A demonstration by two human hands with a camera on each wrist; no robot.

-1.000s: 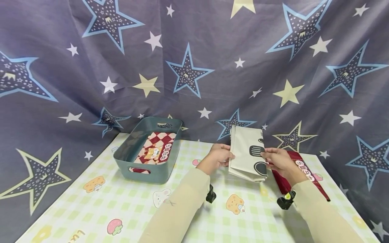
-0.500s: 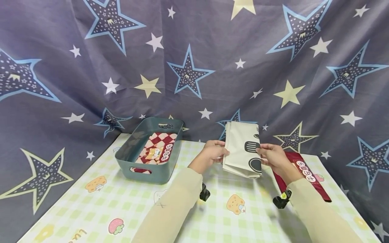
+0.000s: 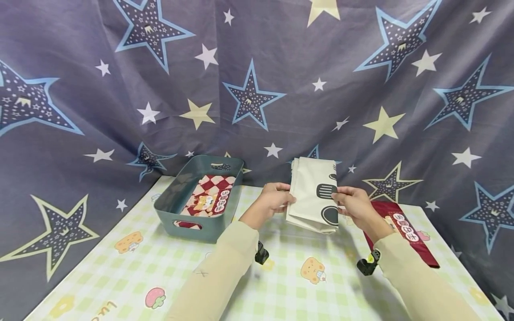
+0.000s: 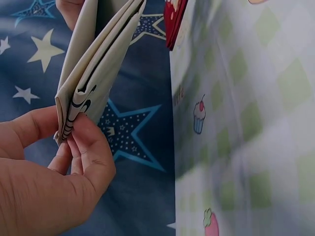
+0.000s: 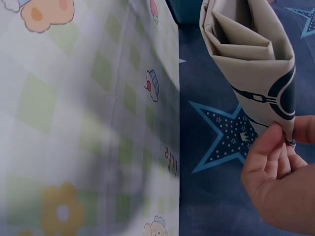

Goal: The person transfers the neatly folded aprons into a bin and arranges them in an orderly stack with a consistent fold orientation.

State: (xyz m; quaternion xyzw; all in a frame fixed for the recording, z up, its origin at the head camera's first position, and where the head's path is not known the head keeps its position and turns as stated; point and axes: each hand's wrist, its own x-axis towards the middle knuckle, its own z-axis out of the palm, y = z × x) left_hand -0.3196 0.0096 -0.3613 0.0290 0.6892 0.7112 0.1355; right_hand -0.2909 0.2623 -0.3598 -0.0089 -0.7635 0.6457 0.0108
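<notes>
Well over to the left, a grey-green bin (image 3: 213, 229) is set near the far edge of the checked table (image 3: 277, 285), with a red-and-cream cloth (image 3: 206, 191) laid inside it; next along, the left edge of a white folded cloth (image 3: 307, 189) is pinched between the thumb and fingers of the left hand (image 3: 270, 201); the white cloth itself is held up off the table, right of the bin; its layers gape at the near end, so the folds are best secured by an even pinch through all thicknesses, with both sides kept level; if it were pulled outward too hard, layers could be slipped loose; if it were squeezed inward, the middle could be buckled. Farther right, the opposite edge is gripped by the thumb and fingers of the right hand (image 3: 355, 205); whether every inner layer is caught cannot be told. Rightmost, a red cloth (image 3: 421, 249) is laid on the table, partly hidden by the right sleeve (image 3: 417, 285); it should not be brushed.
</notes>
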